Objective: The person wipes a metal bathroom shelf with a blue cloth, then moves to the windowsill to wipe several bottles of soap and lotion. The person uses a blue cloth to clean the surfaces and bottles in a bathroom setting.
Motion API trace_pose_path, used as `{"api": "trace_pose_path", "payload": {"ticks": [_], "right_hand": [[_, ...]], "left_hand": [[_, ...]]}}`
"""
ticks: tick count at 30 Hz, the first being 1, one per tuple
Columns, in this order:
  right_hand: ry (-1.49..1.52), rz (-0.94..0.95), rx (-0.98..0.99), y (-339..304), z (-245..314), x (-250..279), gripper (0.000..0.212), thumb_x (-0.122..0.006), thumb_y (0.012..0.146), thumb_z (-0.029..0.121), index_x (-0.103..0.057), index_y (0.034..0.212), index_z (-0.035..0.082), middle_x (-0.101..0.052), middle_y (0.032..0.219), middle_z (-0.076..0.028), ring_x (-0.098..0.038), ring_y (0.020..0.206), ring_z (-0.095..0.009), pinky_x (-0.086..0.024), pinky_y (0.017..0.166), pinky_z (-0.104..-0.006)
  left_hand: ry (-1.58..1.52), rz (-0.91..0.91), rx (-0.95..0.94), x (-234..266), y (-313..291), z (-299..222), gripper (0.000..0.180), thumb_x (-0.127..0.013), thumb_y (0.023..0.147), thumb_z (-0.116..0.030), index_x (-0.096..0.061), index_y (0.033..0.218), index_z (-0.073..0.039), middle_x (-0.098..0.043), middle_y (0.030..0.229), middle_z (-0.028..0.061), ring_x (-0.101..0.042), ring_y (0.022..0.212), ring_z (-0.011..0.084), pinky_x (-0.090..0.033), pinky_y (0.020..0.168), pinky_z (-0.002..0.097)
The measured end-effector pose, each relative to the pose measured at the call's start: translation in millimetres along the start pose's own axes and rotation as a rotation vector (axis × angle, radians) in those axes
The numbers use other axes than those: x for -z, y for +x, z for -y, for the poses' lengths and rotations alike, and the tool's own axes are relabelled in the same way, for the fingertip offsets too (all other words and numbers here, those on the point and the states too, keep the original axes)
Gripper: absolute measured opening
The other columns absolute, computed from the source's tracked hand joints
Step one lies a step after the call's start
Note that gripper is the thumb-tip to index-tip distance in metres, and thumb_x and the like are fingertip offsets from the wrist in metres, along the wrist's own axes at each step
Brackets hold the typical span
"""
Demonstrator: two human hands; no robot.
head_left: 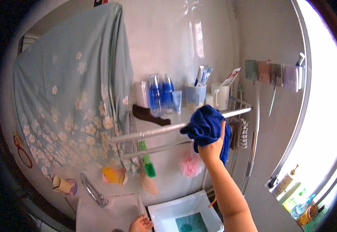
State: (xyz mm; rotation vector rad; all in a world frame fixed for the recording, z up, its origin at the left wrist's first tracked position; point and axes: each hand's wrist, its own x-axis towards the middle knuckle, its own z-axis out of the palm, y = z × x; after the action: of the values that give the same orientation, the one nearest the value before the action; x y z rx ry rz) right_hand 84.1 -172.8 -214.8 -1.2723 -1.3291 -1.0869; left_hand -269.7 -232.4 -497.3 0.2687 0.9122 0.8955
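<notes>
A crumpled dark blue cloth (206, 124) is bunched in my right hand (213, 150), whose fingers are mostly hidden by it. That hand reaches up to the wall shelf, and the cloth overlaps the shelf's metal front rail (149, 133). Just behind the cloth on the shelf are a blue-and-white cup (195, 94) with a toothpaste tube and a white mug (220, 96). Low in the view, my left hand (140, 223) has loosely bent fingers, apart and with nothing in them. It is between the white sink (128, 205) and a white basin (168, 207).
Blue bottles (161, 92) and a dark comb (150, 115) lie left along the shelf. Beneath it hang a green brush (146, 158) and a pink bath puff (191, 165). A flowered curtain (71, 96) covers the left; several bottles (298, 203) line the windowsill right. A curved faucet (93, 191) rises over the sink.
</notes>
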Motion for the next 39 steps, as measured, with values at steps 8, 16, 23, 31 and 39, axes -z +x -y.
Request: {"api": "trace_pose_path", "payload": {"ticks": [8, 16, 23, 31, 39], "right_hand": [[-0.054, -0.004, -0.053, -2, -66, 6, 0.037, -0.061, 0.076, 0.014, -0.061, 0.112, 0.017, -0.057, 0.12, -0.007, -0.047, 0.121, -0.029, -0.019, 0.111, -0.0508], [-0.118, -0.025, -0.075, -4, -107, 14, 0.033, -0.061, 0.073, 0.009, -0.063, 0.106, 0.012, -0.059, 0.115, -0.009, -0.046, 0.119, -0.033, -0.022, 0.11, -0.0525], [-0.09, -0.071, -0.136, -4, -99, 9, 0.038, -0.061, 0.072, 0.008, -0.06, 0.11, 0.009, -0.054, 0.12, -0.015, -0.04, 0.123, -0.04, -0.022, 0.11, -0.052], [-0.008, -0.049, -0.106, 0, -43, 1, 0.04, -0.063, 0.072, 0.011, -0.06, 0.112, 0.01, -0.055, 0.122, -0.013, -0.043, 0.122, -0.037, -0.022, 0.109, -0.0533], [0.13, -0.026, -0.011, 8, 26, -4, 0.032, -0.062, 0.078, 0.016, -0.062, 0.109, 0.009, -0.059, 0.115, -0.013, -0.05, 0.115, -0.036, -0.025, 0.108, -0.0545]], "left_hand": [[0.022, 0.059, 0.008, -28, -4, 12, 0.015, -0.053, 0.089, -0.022, -0.058, 0.087, -0.008, -0.063, 0.083, 0.0067, -0.061, 0.083, 0.0247, -0.05, 0.078, 0.0398], [0.031, 0.026, 0.018, -42, 0, 22, 0.015, -0.055, 0.089, -0.024, -0.059, 0.086, -0.009, -0.062, 0.078, 0.006, -0.06, 0.077, 0.0226, -0.051, 0.075, 0.0375], [0.046, 0.032, 0.034, -40, -2, 38, 0.014, -0.06, 0.087, -0.025, -0.061, 0.086, -0.011, -0.061, 0.077, 0.0025, -0.059, 0.074, 0.0206, -0.052, 0.075, 0.0377], [0.041, 0.018, 0.043, -32, -8, 34, 0.014, -0.061, 0.086, -0.024, -0.062, 0.094, -0.013, -0.062, 0.082, 0.0033, -0.06, 0.076, 0.0212, -0.052, 0.076, 0.0383], [0.073, 0.011, 0.042, -29, -15, 19, 0.013, -0.06, 0.085, -0.023, -0.06, 0.087, -0.009, -0.063, 0.08, 0.0051, -0.061, 0.075, 0.0224, -0.051, 0.076, 0.0376]]}}
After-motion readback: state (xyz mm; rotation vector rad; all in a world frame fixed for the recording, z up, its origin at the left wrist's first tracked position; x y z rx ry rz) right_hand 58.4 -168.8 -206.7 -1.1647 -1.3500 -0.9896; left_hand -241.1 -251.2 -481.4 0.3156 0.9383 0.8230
